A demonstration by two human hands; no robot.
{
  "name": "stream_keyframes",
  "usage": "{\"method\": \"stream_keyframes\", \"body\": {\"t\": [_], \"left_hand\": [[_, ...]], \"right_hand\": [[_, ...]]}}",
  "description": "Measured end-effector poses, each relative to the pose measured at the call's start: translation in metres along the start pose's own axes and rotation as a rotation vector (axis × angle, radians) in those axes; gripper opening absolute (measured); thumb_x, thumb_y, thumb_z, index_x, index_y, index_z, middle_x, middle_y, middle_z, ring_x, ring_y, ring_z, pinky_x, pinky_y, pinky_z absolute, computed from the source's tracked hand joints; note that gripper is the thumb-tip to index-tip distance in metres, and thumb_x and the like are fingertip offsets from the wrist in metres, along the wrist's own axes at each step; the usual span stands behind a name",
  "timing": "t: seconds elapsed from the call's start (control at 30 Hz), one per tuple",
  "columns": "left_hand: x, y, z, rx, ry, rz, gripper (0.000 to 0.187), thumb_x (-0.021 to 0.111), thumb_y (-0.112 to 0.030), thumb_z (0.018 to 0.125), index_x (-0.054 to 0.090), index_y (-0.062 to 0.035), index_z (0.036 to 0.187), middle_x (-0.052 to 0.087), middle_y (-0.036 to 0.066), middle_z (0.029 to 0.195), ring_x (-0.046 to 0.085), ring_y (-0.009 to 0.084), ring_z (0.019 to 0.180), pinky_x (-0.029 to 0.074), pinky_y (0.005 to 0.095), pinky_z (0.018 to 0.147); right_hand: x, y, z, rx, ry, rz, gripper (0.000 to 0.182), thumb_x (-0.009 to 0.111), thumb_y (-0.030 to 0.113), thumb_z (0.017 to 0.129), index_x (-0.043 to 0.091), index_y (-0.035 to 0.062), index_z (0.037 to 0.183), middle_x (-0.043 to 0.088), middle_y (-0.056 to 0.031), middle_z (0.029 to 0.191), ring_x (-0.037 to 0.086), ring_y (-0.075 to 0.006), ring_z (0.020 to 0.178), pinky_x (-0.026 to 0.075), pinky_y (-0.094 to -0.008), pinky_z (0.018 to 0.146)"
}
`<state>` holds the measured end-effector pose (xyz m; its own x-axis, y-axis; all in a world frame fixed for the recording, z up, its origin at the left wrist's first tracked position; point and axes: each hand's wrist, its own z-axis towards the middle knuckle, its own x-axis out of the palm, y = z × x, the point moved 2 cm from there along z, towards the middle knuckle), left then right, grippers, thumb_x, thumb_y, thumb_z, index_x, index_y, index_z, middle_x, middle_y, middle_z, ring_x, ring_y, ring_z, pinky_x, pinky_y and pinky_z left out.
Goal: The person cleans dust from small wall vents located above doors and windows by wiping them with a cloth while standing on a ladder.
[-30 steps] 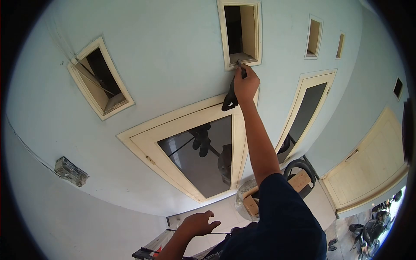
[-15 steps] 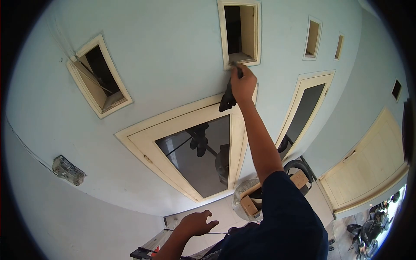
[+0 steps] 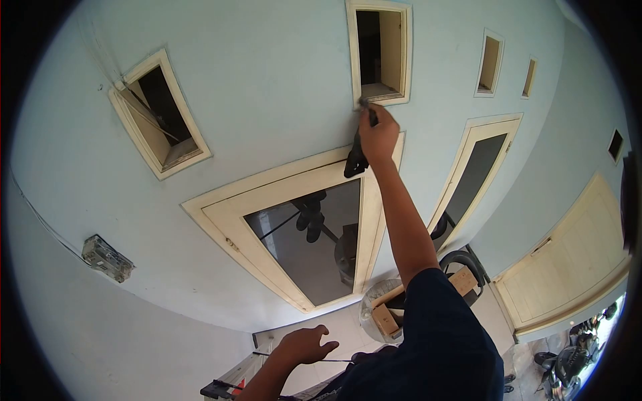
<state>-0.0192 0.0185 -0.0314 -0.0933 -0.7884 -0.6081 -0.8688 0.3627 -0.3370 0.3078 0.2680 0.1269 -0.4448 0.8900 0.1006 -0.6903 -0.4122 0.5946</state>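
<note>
Taking the big window [image 3: 304, 240] as the landmark: far to its left and a little below, a small grey box [image 3: 107, 258] is fixed to the pale blue wall [image 3: 267, 87]. Up and left of the window a cream-framed vent [image 3: 159, 113] gapes dark, with a thin rod slanting across its opening.

Below the window, at the bottom of the view, the left hand [image 3: 305, 345] hangs free with fingers spread and loosely curled, holding nothing; a thin dark line runs just beside its fingertips, and what it belongs to cannot be told.

Straight above the window's right edge sits a second vent [image 3: 378, 53]. The right hand [image 3: 378, 137] is raised to it on a straight arm, fist closed around a dark tool [image 3: 358, 150]. The tool's long axis runs nearly up and down: its tip pokes out above the knuckles and meets the lower left corner of that vent's frame, while its thicker dark end hangs below the fist, over the window's top rail. So the point of contact lies directly above the grip, along the tool's own line, and the right hand is the one on it; the left is well apart, far below.

Right of the window come a narrow tall window [image 3: 471, 177] and a cream door [image 3: 568, 260].
</note>
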Motion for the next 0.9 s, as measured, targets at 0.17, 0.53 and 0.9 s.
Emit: {"method": "stream_keyframes", "body": {"t": [0.17, 0.53, 0.9], "left_hand": [[-0.002, 0.0, -0.002, -0.025, 0.001, -0.011, 0.069, 0.05, -0.06, 0.097, 0.051, -0.0076, 0.141, 0.071, 0.018, 0.119, 0.065, 0.0345, 0.117, 0.048, 0.0437, 0.101], [0.002, 0.002, 0.002, 0.003, -0.02, 0.008, 0.069, 0.052, -0.061, 0.096, 0.053, -0.0068, 0.139, 0.072, 0.018, 0.117, 0.066, 0.0339, 0.115, 0.049, 0.0433, 0.1], [-0.002, -0.002, -0.002, -0.014, 0.009, -0.016, 0.068, 0.051, -0.06, 0.097, 0.052, -0.0075, 0.14, 0.072, 0.018, 0.115, 0.066, 0.0338, 0.114, 0.049, 0.0438, 0.1]], "right_hand": [[0.011, 0.001, -0.008, 0.007, -0.071, -0.005, 0.018, 0.069, 0.014, 0.09, 0.072, -0.0025, 0.097, 0.069, -0.0153, 0.075, 0.066, -0.0241, 0.065, 0.051, -0.0344, 0.065], [-0.003, 0.002, 0.003, -0.044, 0.002, 0.034, 0.016, 0.068, 0.011, 0.088, 0.072, -0.0021, 0.097, 0.072, -0.019, 0.081, 0.071, -0.0326, 0.073, 0.054, -0.0373, 0.069], [0.0, 0.003, 0.0, 0.088, -0.014, 0.037, 0.021, 0.067, 0.011, 0.089, 0.072, -0.0038, 0.102, 0.072, -0.0195, 0.083, 0.071, -0.0299, 0.076, 0.055, -0.0355, 0.073]]}}
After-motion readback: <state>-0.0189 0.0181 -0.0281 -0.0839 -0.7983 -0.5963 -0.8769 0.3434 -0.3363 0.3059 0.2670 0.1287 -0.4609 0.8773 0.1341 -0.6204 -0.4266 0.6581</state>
